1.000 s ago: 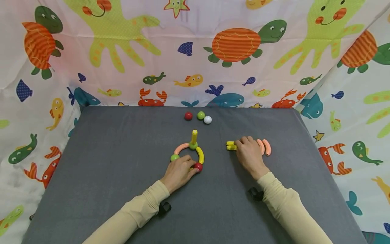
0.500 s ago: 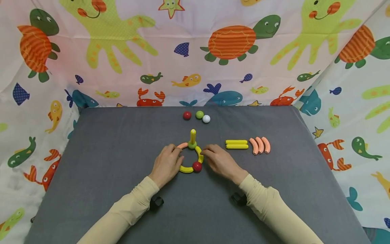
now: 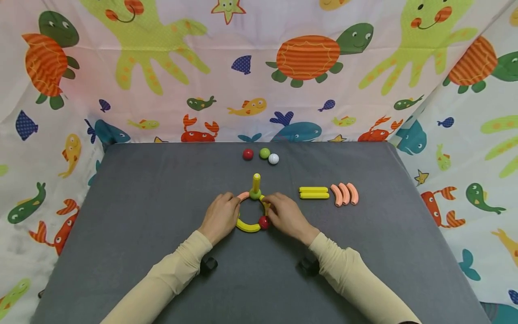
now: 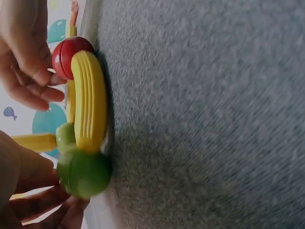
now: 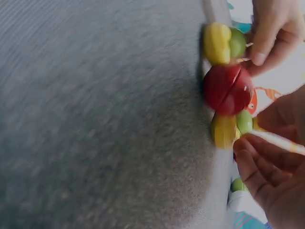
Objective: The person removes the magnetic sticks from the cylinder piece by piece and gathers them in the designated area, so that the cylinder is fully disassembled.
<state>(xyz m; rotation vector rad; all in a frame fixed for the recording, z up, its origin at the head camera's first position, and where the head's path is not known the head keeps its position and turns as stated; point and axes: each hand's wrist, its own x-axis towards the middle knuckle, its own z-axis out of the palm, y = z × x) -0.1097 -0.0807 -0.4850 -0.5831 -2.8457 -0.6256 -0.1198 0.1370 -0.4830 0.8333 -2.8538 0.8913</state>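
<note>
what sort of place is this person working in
Likely an indoor tabletop play or demonstration setup: a gray fabric-covered table backed by a cartoon sea-creature curtain, with a colorful toy ring and spare yellow rods.

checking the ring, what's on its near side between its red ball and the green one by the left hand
A curved yellow piece lies between the red ball and green ball, shown in the left wrist view.
</note>
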